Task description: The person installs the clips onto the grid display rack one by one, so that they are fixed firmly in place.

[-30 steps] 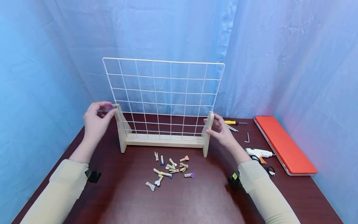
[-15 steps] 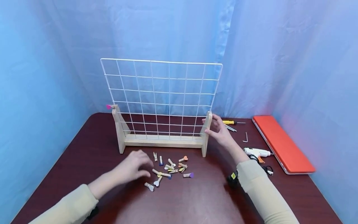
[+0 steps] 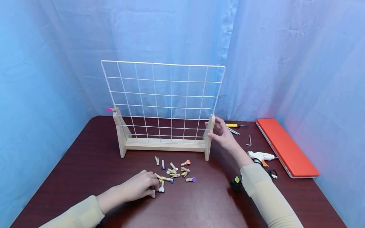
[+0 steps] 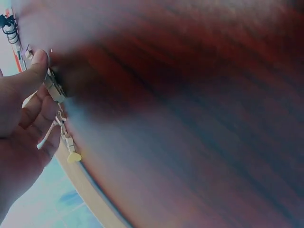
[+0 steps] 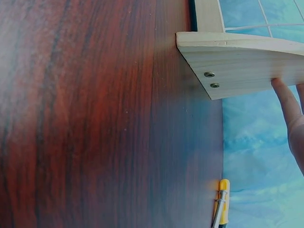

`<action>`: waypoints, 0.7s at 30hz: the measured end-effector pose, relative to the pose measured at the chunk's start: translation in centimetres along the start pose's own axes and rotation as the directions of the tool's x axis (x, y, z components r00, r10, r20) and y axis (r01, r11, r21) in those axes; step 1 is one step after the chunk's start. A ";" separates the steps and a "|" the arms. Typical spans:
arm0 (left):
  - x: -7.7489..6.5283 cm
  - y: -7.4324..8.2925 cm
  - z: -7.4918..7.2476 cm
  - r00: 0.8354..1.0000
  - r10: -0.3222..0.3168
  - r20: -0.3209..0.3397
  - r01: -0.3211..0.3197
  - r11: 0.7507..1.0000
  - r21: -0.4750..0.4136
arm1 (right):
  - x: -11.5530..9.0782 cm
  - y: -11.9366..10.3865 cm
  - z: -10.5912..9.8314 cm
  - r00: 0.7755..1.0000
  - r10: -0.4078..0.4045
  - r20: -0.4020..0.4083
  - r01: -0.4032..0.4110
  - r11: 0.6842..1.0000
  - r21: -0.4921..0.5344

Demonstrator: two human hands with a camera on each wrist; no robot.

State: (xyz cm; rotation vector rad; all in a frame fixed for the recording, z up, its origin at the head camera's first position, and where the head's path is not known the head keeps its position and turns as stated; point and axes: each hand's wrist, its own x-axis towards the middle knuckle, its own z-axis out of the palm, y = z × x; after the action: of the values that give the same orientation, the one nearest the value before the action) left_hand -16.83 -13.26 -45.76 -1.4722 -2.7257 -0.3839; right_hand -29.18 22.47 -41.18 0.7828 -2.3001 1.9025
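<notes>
A white wire grid panel [image 3: 162, 95] stands tilted in a wooden stand [image 3: 165, 146]. My right hand [image 3: 225, 136] grips the stand's right side piece [image 3: 209, 139], thumb in front and fingertips behind. That same side piece [image 5: 237, 66], with two screw heads, shows in the right wrist view. On the table, my left hand [image 3: 139, 186] pinches a small wooden clothespin [image 4: 54, 89] between thumb and fingers; in the head view the hand mostly covers it. A clothespin with a pink heart [image 3: 112, 109] sits clipped at the top of the left side piece.
Several heart-trimmed clothespins lie before the stand, among them a purple one [image 3: 191, 179] and an orange one [image 3: 186, 162]. At right are a yellow-handled screwdriver [image 3: 233, 125], a hex key [image 3: 249, 141], a white glue gun [image 3: 260, 156] and a red case [image 3: 288, 148].
My left hand has let go of the pink-heart clothespin at the stand's left top and come down to the loose clothespins, closing on one. The right hand stays on the stand.
</notes>
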 end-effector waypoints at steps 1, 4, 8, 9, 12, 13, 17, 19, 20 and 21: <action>0.0 0.0 -0.1 1.000 0.006 0.005 -0.006 1.000 -0.010 | 0.0 0.0 0.0 1.000 0.001 -0.001 -0.001 1.000 -0.001; 0.1 -0.2 -0.4 1.000 0.022 0.004 -0.022 0.999 -0.043 | 0.0 0.2 -0.1 1.000 0.002 -0.005 -0.002 1.000 -0.009; 0.4 -0.8 -1.9 0.998 0.039 -0.040 -0.041 0.998 -0.048 | -0.1 0.0 -0.2 1.000 0.009 -0.009 -0.009 1.000 -0.018; 0.5 -1.0 -2.6 0.997 0.038 -0.060 -0.040 0.998 -0.044 | -0.2 -0.1 -0.2 1.000 0.013 -0.011 -0.013 1.000 -0.015; 0.7 -1.7 -5.3 0.987 0.012 -0.160 -0.019 0.999 -0.042 | -0.4 -0.3 -0.4 1.000 0.025 -0.015 -0.025 0.999 -0.022; 0.8 -2.1 -6.3 0.978 0.002 -0.207 -0.011 0.999 -0.043 | -0.5 -0.4 -0.5 1.000 0.025 -0.015 -0.025 1.000 -0.017; 0.7 -3.6 -10.1 0.895 -0.043 -0.444 0.048 0.999 0.000 | -0.6 -0.4 -0.7 1.000 0.018 -0.019 -0.018 1.000 -0.018; 0.5 -4.5 -12.0 0.819 -0.078 -0.569 0.104 0.994 0.013 | -0.6 -0.4 -0.7 1.000 0.013 -0.018 -0.013 1.000 -0.019; 0.4 -4.9 -13.0 0.771 -0.106 -0.628 0.138 0.990 0.002 | -0.6 -0.4 -0.7 1.000 0.013 -0.018 -0.013 1.000 -0.022; 0.3 -5.4 -13.9 0.716 -0.140 -0.684 0.173 0.985 -0.021 | -0.6 -0.4 -0.7 1.000 0.013 -0.018 -0.013 1.000 -0.024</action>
State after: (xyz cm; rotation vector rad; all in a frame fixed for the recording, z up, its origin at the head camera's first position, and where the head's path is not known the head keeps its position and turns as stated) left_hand -22.79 -18.97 -33.30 -0.8307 -2.2167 -0.7017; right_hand -28.67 23.30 -40.86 0.7474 -2.3188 1.8761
